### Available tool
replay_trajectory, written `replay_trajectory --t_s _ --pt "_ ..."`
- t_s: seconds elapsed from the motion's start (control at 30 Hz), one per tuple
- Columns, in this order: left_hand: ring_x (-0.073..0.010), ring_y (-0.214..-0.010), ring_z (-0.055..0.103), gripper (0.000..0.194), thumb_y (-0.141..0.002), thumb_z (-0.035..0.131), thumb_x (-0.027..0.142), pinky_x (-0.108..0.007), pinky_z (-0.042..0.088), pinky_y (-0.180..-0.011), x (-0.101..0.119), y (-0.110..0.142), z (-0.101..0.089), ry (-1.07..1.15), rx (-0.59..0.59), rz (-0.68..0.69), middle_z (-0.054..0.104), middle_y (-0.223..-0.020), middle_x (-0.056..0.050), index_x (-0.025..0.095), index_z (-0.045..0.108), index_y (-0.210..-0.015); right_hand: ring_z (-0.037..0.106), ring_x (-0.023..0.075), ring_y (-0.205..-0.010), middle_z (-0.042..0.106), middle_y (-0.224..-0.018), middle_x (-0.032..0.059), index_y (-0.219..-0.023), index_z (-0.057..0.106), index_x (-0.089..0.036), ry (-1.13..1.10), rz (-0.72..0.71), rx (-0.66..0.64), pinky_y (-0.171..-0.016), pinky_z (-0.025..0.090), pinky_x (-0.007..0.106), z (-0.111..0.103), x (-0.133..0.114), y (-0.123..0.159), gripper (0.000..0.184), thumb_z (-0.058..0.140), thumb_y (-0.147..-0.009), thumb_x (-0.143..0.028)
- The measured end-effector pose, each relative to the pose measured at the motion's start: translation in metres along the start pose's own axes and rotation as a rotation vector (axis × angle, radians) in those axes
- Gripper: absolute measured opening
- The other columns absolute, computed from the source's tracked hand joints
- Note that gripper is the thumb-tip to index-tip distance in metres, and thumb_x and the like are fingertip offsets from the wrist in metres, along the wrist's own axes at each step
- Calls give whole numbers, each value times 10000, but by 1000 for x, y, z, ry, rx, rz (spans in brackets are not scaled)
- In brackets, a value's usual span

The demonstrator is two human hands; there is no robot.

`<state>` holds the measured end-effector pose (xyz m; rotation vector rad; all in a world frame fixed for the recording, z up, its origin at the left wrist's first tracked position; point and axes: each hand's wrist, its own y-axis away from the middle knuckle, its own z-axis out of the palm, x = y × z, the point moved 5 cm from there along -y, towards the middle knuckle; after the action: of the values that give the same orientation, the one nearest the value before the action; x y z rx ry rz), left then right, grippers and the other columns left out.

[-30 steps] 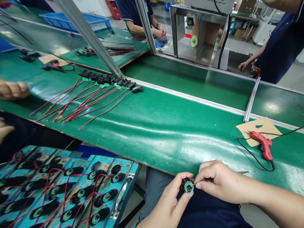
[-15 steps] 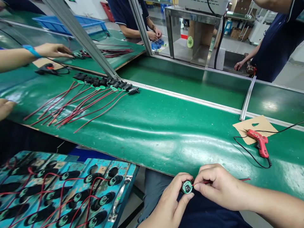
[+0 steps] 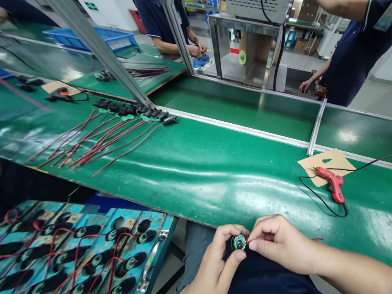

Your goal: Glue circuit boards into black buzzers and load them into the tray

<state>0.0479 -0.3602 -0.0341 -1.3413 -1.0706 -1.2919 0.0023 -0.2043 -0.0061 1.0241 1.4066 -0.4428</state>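
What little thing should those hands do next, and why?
Perhaps a light tug on the red wire with the right hand, to check its hold. The fingertips pinch it right beside the round green board, which the left hand steadies, and the picture doesn't show whether the wire is firmly fixed.

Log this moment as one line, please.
left hand: holds round part with green board | right hand: pinches red wire beside it | red glue gun: lies on bench, right
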Motion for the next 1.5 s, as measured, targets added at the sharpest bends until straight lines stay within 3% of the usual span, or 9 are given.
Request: replay_trajectory --t_s 0.27,0.5,0.63,0.87,1.0,1.17,1.37,1.5 --pt "-183 -1022 635 157 -1026 517 345 -303 475 -912 2 -4 -4 12 -9 62 667 -1088 -35 299 561 -1169 489 99 -647 572 -747 -10 -808 739 -148 -24 34 -6 -602 382 241 1 -1 0 194 679 -873 -320" --pt "-213 -1116 627 298 -1023 495 421 -338 457 -998 -6 8 0 2 -6 -100 638 -1210 -80 265 474 -1276 514 97 -633 565 -698 -25 -748 688 -168 216 -31 44 -605 381 230 2 -22 4 162 602 -884 -186" --pt "-212 -1140 594 276 -1045 415 422 -335 434 -1017 -3 10 0 -73 2 -147 601 -1258 -96 255 499 -1248 531 101 -630 553 -686 -24 -720 655 -175 304 -90 46 -617 396 228 5 -30 3 179 569 -871 -130" --pt "-207 -1079 577 212 -1054 397 376 -335 441 -973 5 3 1 -58 10 -61 584 -1160 -75 261 526 -1177 477 95 -607 505 -678 -25 -646 547 -177 463 -160 25 -607 372 229 14 -32 5 236 522 -865 -91" --pt "-201 -1068 570 213 -1060 371 331 -322 446 -960 1 2 -1 -67 35 -74 581 -1147 -71 261 536 -1175 492 102 -613 534 -696 -13 -677 565 -173 588 -148 25 -613 385 236 16 -32 6 226 512 -886 -105" --pt "-181 -1023 580 170 -1055 362 242 -295 469 -912 -3 -1 0 -167 -61 -29 575 -1084 -57 257 502 -1150 518 118 -572 599 -687 18 -726 636 -154 791 -150 6 -562 385 248 22 -33 3 208 517 -887 -100" --pt "-166 -915 581 122 -1051 359 232 -290 484 -829 -3 -4 3 -172 -72 -31 555 -1016 -36 255 467 -1103 589 164 -587 648 -694 39 -768 667 -154 1008 -285 69 -582 445 279 27 -32 10 149 559 -845 -85" --pt "-169 -940 569 114 -1050 359 233 -301 474 -860 -6 -4 7 -162 -86 -65 547 -1030 -37 254 455 -1107 605 177 -611 656 -707 39 -774 661 -167 1129 -396 125 -605 471 295 29 -35 16 119 597 -817 -77"
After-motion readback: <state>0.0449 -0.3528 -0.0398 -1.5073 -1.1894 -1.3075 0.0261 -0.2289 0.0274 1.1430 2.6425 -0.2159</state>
